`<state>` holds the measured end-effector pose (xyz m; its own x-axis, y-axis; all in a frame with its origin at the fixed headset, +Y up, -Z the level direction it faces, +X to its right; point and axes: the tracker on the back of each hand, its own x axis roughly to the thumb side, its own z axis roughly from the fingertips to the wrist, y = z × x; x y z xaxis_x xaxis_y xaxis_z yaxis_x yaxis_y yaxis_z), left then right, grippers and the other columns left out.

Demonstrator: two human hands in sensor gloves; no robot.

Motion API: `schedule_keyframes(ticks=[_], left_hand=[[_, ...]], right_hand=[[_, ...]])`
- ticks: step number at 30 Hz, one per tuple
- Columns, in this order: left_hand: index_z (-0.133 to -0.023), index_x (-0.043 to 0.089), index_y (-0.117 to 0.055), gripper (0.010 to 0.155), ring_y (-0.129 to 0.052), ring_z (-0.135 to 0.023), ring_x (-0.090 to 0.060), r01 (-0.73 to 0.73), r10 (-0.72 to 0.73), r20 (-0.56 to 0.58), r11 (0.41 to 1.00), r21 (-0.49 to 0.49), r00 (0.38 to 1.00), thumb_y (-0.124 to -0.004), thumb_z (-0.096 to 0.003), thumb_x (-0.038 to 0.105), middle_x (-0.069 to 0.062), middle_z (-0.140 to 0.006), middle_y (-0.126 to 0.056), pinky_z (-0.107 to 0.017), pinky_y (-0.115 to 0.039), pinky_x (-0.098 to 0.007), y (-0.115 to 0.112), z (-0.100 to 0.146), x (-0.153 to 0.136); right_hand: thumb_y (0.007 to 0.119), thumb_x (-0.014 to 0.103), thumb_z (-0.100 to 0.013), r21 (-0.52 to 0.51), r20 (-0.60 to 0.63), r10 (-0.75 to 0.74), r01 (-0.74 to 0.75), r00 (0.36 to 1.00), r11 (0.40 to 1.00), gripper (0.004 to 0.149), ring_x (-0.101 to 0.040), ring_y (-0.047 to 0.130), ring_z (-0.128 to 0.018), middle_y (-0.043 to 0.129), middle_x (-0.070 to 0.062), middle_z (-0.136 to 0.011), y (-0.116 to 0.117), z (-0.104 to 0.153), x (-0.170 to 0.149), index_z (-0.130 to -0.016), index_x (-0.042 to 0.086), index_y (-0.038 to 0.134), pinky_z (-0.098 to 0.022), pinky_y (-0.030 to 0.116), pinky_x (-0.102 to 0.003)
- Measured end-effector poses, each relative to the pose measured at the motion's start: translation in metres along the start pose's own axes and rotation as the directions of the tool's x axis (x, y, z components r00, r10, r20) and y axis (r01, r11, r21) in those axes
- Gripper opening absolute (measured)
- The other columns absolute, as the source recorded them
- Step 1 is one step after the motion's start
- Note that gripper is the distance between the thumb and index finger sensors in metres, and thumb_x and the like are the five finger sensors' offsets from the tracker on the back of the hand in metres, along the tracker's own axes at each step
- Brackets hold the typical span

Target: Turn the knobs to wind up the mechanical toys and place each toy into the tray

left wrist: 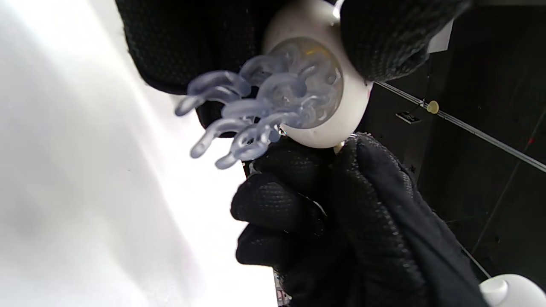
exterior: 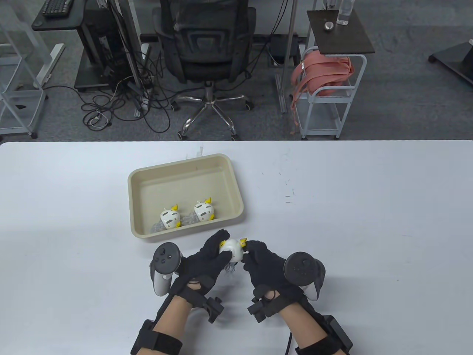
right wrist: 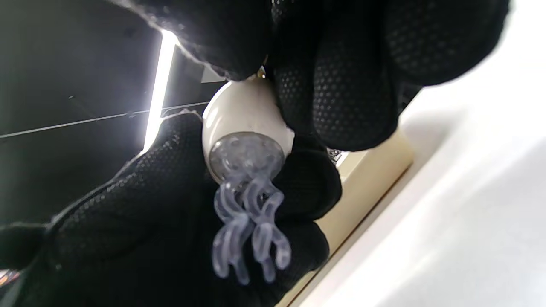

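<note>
Room: grey carpet behind the table, a black office chair (exterior: pixel 207 48), a tangle of cables (exterior: pixel 122 103), and a white cart (exterior: pixel 325 96) with pink straps draped in it.
Table: the white table (exterior: pixel 369 222) runs smooth and matte across the lower half of the table view.
Tray: a beige tray (exterior: pixel 147 173), rectangular with rounded corners and smooth walls, sits left of centre, its long side slanting up toward the right.
Toys in tray: two toys in the tray (exterior: pixel 170 218) and (exterior: pixel 204 211), white rounded shells with dark slots and yellow tips, lying side by side near the front wall, yellow tips toward the far side.
Held toy: and here's the action, the held toy (exterior: pixel 232 249), a glossy white egg-shaped shell, lifted just in front of the tray's near right corner.
Orientation: its long axis is about upright; the clear tentacles (left wrist: pixel 239 123) hang from the round translucent base, soft-looking, curled at the ends.
Left hand: the left hand (exterior: pixel 207 262), in black knit glove, wraps its fingers round the shell, gripping it.
Right hand: the right hand (exterior: pixel 262 266) pinches at the toy's right side by a yellow piece (exterior: pixel 242 242); the knob itself is hidden under the fingertips.
</note>
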<state>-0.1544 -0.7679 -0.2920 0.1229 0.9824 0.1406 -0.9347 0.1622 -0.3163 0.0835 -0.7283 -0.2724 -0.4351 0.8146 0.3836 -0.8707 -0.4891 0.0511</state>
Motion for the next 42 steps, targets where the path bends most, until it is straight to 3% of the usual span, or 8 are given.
schedule_keyframes(ticks=[6, 11, 16, 25, 28, 33, 36, 42], left_hand=[[-0.107, 0.009, -0.055, 0.072, -0.106, -0.066, -0.027, -0.067, 0.066, -0.015, 0.997, -0.044, 0.998, -0.077, -0.0493, 0.046, -0.021, -0.093, -0.085, -0.057, -0.085, -0.044, -0.005, -0.001, -0.002], [-0.109, 0.021, -0.054, 0.07, -0.1, -0.079, -0.028, 0.052, -0.051, 0.033, 0.997, -0.052, 0.998, -0.08, -0.0487, 0.043, -0.013, -0.104, -0.078, -0.065, -0.079, -0.046, -0.007, -0.001, 0.005], [-0.11, 0.03, -0.054, 0.069, -0.095, -0.087, -0.029, 0.056, -0.05, 0.083, 0.996, -0.068, 0.995, -0.082, -0.0478, 0.04, -0.006, -0.11, -0.072, -0.069, -0.076, -0.048, -0.007, 0.0, 0.009], [-0.109, 0.026, -0.055, 0.069, -0.098, -0.082, -0.031, 0.099, -0.096, 0.061, 0.994, -0.046, 0.994, -0.082, -0.0475, 0.039, -0.009, -0.107, -0.075, -0.066, -0.079, -0.048, -0.006, -0.001, 0.009], [-0.109, 0.022, -0.055, 0.069, -0.1, -0.078, -0.031, 0.109, -0.108, 0.033, 0.994, -0.03, 0.994, -0.081, -0.0477, 0.04, -0.014, -0.104, -0.077, -0.063, -0.08, -0.048, -0.005, -0.001, 0.007], [-0.109, 0.015, -0.052, 0.071, -0.103, -0.074, -0.029, 0.061, -0.061, -0.004, 0.998, -0.003, 0.998, -0.077, -0.0491, 0.042, -0.019, -0.1, -0.08, -0.061, -0.082, -0.046, -0.004, -0.001, 0.003], [-0.108, 0.012, -0.052, 0.071, -0.105, -0.07, -0.028, 0.016, -0.016, -0.01, 1.0, 0.001, 1.0, -0.076, -0.0493, 0.044, -0.02, -0.096, -0.082, -0.058, -0.084, -0.044, -0.002, 0.0, 0.0], [-0.107, 0.008, -0.055, 0.072, -0.107, -0.066, -0.026, -0.035, 0.034, -0.024, 0.999, -0.026, 0.999, -0.076, -0.0498, 0.046, -0.022, -0.092, -0.085, -0.056, -0.086, -0.043, -0.005, -0.001, -0.002]], right_hand=[[0.074, 0.026, -0.047, -0.087, 0.083, 0.156, -0.149, 0.984, 0.985, 0.044, -0.024, 0.101, -0.03, 0.101, -0.015, -0.052, -0.006, 0.002, 0.007, -0.073, -0.009, 0.08, -0.021, 0.084, -0.041], [0.076, 0.031, -0.047, -0.067, -0.106, -0.02, 0.013, 0.994, 0.998, 0.043, -0.013, 0.101, -0.009, 0.105, -0.006, -0.031, -0.01, 0.001, -0.009, -0.057, -0.009, 0.088, -0.005, 0.085, -0.033], [0.077, 0.033, -0.048, -0.046, -0.286, -0.308, 0.308, 0.907, 0.95, 0.043, -0.007, 0.098, 0.002, 0.104, 0.002, -0.02, -0.009, 0.0, -0.026, -0.048, -0.007, 0.091, 0.003, 0.084, -0.028], [0.078, 0.033, -0.049, -0.051, -0.24, -0.228, 0.222, 0.944, 0.974, 0.043, -0.014, 0.101, -0.007, 0.105, -0.007, -0.029, -0.009, 0.001, -0.025, -0.056, -0.008, 0.09, -0.004, 0.085, -0.033], [0.081, 0.029, -0.049, -0.089, -0.163, -0.158, 0.145, 0.974, 0.985, 0.044, -0.025, 0.102, -0.026, 0.103, -0.016, -0.049, -0.01, 0.001, -0.018, -0.072, -0.008, 0.083, -0.018, 0.085, -0.04], [0.08, 0.024, -0.049, -0.006, -0.093, -0.109, 0.109, 0.99, 0.994, 0.05, -0.033, 0.097, -0.045, 0.094, -0.022, -0.069, -0.004, 0.0, -0.01, -0.088, -0.007, 0.072, -0.032, 0.081, -0.047], [0.078, 0.022, -0.05, 0.004, -0.045, -0.047, 0.047, 0.998, 0.999, 0.05, -0.034, 0.095, -0.049, 0.091, -0.023, -0.072, -0.001, 0.001, -0.004, -0.088, -0.008, 0.068, -0.035, 0.08, -0.049], [0.076, 0.023, -0.046, -0.054, 0.042, 0.105, -0.103, 0.994, 0.993, 0.046, -0.028, 0.1, -0.037, 0.099, -0.018, -0.06, -0.004, 0.002, 0.004, -0.079, -0.01, 0.075, -0.027, 0.083, -0.044]])
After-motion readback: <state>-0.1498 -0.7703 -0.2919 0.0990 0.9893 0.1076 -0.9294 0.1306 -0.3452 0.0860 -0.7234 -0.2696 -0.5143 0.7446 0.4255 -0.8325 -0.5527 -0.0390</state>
